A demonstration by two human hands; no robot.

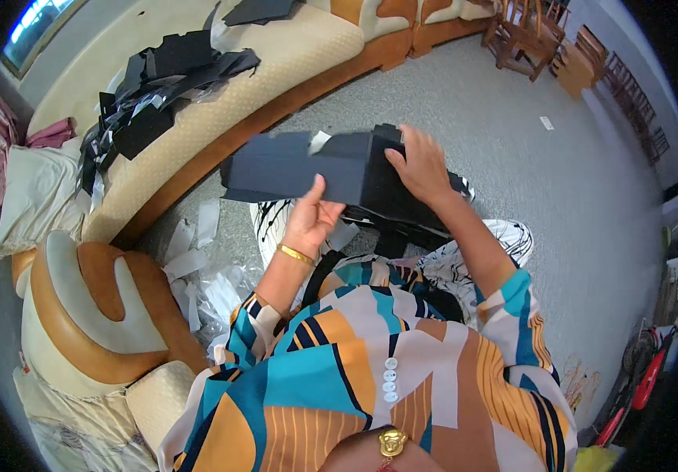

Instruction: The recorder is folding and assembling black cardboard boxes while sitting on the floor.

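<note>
A black cardboard piece (300,169), folded like a box blank, is held up in front of my lap. My left hand (314,220) grips its lower edge, thumb on the near face and the other fingers partly tucked beneath. At the right-hand fold my right hand (424,165) holds the card, fingers over the far edge and thumb against the dark panel. A small white scrap (320,141) shows at the upper edge of the card. Below it, more black card (402,228) rests across my legs, mostly hidden.
Many flat black card pieces (170,67) lie heaped on the cream sofa (292,59) at the far left. White strips and clear plastic (217,295) litter the floor beside my left leg. An armchair (103,307) stands left; wooden chairs (524,39) stand far right.
</note>
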